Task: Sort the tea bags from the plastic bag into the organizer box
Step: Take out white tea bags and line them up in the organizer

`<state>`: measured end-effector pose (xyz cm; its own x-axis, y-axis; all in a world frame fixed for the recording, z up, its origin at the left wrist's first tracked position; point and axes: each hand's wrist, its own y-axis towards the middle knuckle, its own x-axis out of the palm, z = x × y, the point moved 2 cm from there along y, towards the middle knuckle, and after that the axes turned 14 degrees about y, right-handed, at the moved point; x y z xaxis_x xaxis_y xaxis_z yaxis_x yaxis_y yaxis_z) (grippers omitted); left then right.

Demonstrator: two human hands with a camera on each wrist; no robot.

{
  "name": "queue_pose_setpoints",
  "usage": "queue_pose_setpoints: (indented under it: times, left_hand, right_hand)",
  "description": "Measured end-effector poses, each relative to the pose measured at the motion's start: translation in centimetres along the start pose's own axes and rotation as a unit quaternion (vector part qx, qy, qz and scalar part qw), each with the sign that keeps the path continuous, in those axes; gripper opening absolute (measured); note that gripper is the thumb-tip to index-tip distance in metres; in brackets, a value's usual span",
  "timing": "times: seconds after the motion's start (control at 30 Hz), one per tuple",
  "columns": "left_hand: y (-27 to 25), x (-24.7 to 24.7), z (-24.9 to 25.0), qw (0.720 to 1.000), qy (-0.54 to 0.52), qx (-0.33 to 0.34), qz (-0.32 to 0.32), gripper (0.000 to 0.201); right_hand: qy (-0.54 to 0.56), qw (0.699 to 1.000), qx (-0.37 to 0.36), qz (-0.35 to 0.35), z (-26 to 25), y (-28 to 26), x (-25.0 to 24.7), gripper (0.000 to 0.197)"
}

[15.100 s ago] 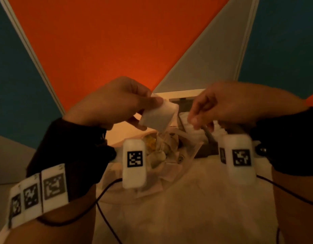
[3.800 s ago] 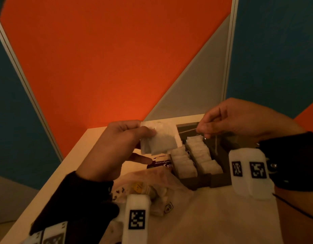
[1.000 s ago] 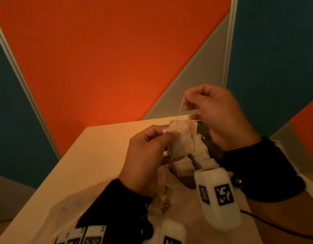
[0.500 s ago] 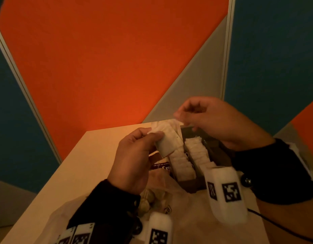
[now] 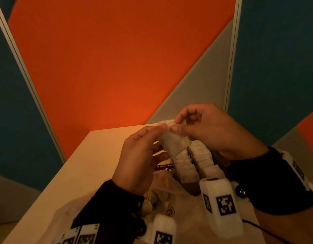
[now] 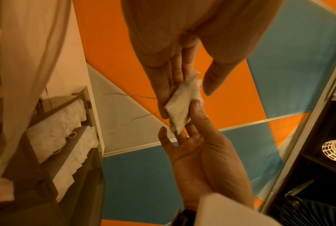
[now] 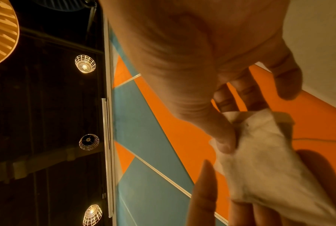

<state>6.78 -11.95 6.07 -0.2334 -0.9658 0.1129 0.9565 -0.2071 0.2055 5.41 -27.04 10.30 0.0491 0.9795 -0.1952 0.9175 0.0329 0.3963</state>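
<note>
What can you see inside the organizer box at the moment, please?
Two rows of white tea bags stand packed in the organizer box. Both hands and the held tea bag cover its far end, so the rest is hidden.

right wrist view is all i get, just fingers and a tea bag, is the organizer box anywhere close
observer: yes, the organizer box sits on the table just below the held tea bag
operator: room left in it
observer: two rows are packed with white tea bags; the rest hides behind the right hand
operator: anything left to sort
observer: yes, the plastic bag in front of the box holds more sachets
</note>
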Motion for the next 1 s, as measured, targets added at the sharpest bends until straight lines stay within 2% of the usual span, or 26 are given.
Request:
queue_pose_setpoints:
  times: [0.07,0.2,0.43,0.63,0.77,1.0]
  left_hand:
    - [0.1,-0.1,0.2,1.0,-0.007,-0.01,0.005,0.023]
    - [0.1,-0.1,0.3,1.0,-0.012,-0.02,0.02,0.021]
    - [0.1,-0.1,0.2,0.999,-0.026,0.004,0.031,0.024]
    - [-0.2,0.2,0.1,0.996,-0.065,0.04,0.038,0.023]
    - [-0.2,0.2,0.0,0.995,-0.075,0.052,0.039,0.026]
    - [-0.2,0.2,-0.1,0.994,-0.082,0.049,0.043,0.024]
  right_hand:
    - [0.009,1.0,0.005,-0.001,0.0,0.0,-0.2,0.01]
    - [0.035,0.999,0.016,-0.01,-0.2,0.0,-0.1,0.011]
    - [0.074,0.996,0.045,-0.018,0.3,0.2,-0.4,0.008]
    - [0.155,0.984,0.082,0.041,1.0,0.6,0.2,0.012]
    - [0.166,0.978,0.086,0.089,1.3,0.8,0.9,0.011]
    - [0.204,0.969,0.093,0.105,1.3,0.6,1.9,0.008]
